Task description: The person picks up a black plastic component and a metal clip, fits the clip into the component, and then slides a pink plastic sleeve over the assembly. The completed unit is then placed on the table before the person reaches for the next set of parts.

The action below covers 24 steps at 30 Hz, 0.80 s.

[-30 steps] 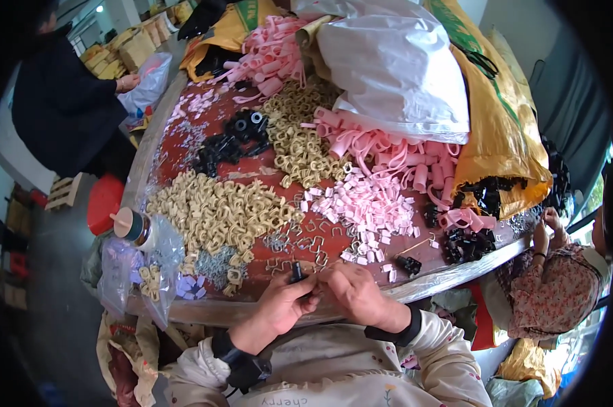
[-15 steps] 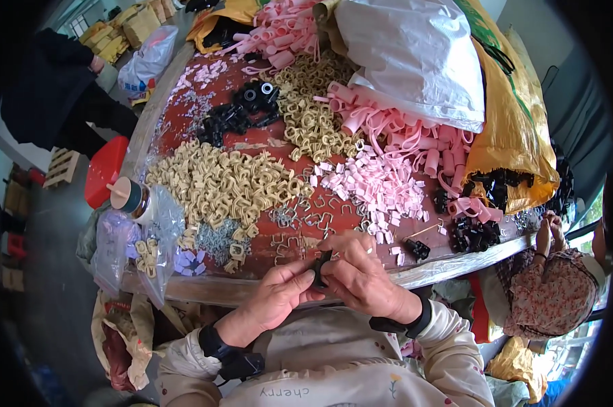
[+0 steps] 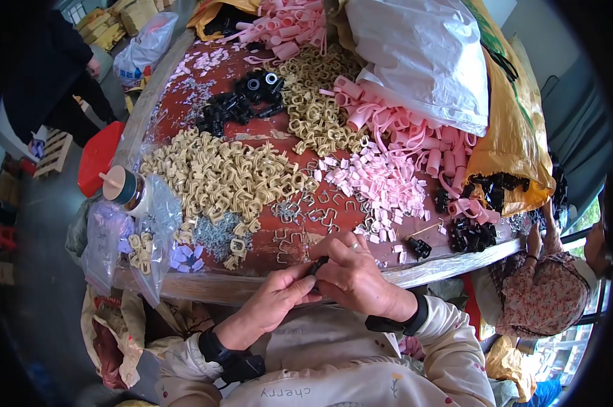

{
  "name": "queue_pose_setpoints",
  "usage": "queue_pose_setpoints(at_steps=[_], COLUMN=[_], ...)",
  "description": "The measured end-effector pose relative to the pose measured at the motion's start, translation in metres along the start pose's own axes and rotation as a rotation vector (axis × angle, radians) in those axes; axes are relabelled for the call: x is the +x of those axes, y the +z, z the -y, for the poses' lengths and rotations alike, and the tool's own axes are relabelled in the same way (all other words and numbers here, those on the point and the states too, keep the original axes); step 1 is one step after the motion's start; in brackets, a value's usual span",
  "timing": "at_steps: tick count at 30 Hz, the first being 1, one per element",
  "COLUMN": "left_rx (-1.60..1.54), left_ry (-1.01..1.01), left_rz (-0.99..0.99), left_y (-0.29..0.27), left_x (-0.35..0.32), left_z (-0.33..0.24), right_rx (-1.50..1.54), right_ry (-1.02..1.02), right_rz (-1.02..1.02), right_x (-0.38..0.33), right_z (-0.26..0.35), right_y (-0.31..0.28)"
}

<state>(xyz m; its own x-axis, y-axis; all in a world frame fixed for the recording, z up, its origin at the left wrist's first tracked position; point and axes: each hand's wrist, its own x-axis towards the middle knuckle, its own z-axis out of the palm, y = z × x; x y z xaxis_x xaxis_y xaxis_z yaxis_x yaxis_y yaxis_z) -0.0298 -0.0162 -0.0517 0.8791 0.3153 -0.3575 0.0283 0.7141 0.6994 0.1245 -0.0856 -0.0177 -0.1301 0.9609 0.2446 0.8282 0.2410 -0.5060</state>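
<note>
- The left hand [image 3: 276, 297] pinches a small black part [image 3: 316, 265] between thumb and fingers, on the near right side of the large beige heap [image 3: 215, 180], over the table's front edge.
- The right hand [image 3: 354, 278] is bent closed on the same black part, its fingers meeting those of the left hand; they hide much of the part, so its full shape cannot be told.
- Loose wire hooks [image 3: 289, 247] lie just to the right of the large beige heap, on the red tabletop [image 3: 259, 260].
- Grey metal bits [image 3: 218, 234] touch the heap's near edge, with lavender pieces [image 3: 186, 258] beside them.
- Pink tabs [image 3: 388, 190] spread to the right of the heap; farther right sits a cluster of black fittings [image 3: 473, 234].
- Black cylinders [image 3: 242, 105] lie just beyond the heap, and more beige clips [image 3: 320, 115] lie beyond it to the right.
- Pink tubes [image 3: 432, 139], a white sack [image 3: 422, 61] and a yellow sack [image 3: 520, 129] stand well to its right.
- A lidded jar [image 3: 126, 190] and clear bags [image 3: 106, 247] flank the heap on its left.
- A co-worker in a patterned top [image 3: 541, 295] is far to its right.
</note>
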Motion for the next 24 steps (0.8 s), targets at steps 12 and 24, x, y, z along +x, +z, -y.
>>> queue_pose_setpoints(at_steps=[12, 24], left_rx=[-0.365, -0.432], left_ry=[0.034, 0.069], left_rz=[0.073, 0.100], left_y=[-0.028, -0.038], left_x=[-0.001, -0.014], left_z=[-0.001, -0.001], right_rx=[0.290, 0.044], right_ry=[-0.007, -0.269], right_rz=[-0.156, 0.190], right_x=[0.020, 0.026], right_z=[-0.013, -0.004], right_y=[0.006, 0.002])
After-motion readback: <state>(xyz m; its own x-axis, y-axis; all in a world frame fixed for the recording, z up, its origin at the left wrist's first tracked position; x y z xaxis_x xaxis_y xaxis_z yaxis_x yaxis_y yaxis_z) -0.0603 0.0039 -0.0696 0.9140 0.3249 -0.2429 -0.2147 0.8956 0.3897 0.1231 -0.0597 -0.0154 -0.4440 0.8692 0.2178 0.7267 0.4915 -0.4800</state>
